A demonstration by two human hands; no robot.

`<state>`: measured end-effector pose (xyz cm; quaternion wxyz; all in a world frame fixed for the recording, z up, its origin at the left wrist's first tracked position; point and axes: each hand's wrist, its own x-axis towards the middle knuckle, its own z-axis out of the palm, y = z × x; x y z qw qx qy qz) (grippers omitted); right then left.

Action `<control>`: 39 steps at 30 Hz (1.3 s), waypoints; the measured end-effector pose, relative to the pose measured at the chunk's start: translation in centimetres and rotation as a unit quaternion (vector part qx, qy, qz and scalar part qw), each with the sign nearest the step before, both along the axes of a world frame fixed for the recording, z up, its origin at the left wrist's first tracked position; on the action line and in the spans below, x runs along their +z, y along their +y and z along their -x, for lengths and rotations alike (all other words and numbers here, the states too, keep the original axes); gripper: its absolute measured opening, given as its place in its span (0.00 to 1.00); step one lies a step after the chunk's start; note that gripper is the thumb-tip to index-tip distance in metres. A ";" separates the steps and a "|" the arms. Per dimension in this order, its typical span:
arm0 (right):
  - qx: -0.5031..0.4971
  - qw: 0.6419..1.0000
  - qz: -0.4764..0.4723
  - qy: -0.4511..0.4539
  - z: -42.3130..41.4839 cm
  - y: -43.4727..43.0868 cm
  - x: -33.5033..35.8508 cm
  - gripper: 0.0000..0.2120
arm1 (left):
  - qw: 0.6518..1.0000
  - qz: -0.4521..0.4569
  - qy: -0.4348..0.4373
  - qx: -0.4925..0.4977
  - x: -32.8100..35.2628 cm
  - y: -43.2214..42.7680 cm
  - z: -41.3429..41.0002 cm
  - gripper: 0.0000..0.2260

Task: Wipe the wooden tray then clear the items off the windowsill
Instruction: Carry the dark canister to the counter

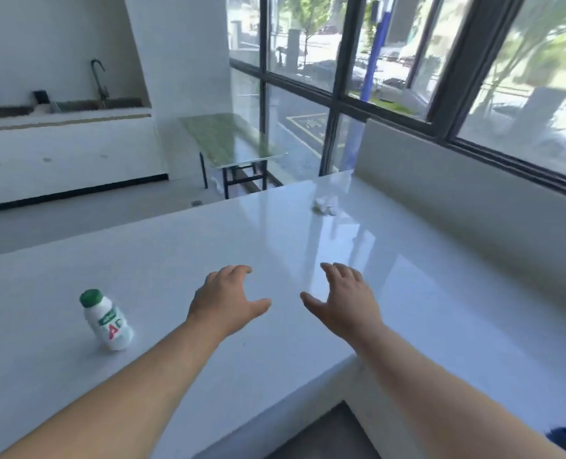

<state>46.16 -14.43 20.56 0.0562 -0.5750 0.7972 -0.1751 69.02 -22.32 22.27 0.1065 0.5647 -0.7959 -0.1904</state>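
Observation:
A glossy white windowsill counter [407, 276] runs below the big window. A small white bottle [107, 321] with a green cap stands on it at the left, tilted slightly. A crumpled white tissue [325, 205] lies farther back near the wall under the window. My left hand [225, 301] hovers over the counter's middle, fingers spread and holding nothing, right of the bottle. My right hand [342, 299] is beside it, also spread and empty. No wooden tray is in view.
A green-topped folding table [232, 140] stands on the floor beyond the counter's far edge. A white sink unit with a tap [98, 77] is at the back left. The counter's near edge drops to a dark floor [334, 435].

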 end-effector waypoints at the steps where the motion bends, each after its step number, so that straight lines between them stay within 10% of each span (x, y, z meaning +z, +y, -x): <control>1: -0.031 1.000 0.006 -0.002 2.9 2.5 0.5 0.41 | 1.000 -0.001 -0.006 -0.030 0.2 1.3 3.2 0.38; 19: -0.464 0.871 -0.009 -0.162 50.6 42.2 -7.6 0.39 | 0.915 -0.048 -0.027 -0.400 -4.4 27.9 63.4 0.40; 30: -0.551 0.679 0.114 -0.473 67.5 43.5 -17.9 0.31 | 0.877 -0.047 -0.065 -0.474 -12.5 35.4 90.3 0.45; 39: -0.516 0.492 0.237 -0.660 69.9 41.3 -20.0 0.07 | 0.879 -0.090 -0.074 -0.462 -16.0 35.3 93.8 0.51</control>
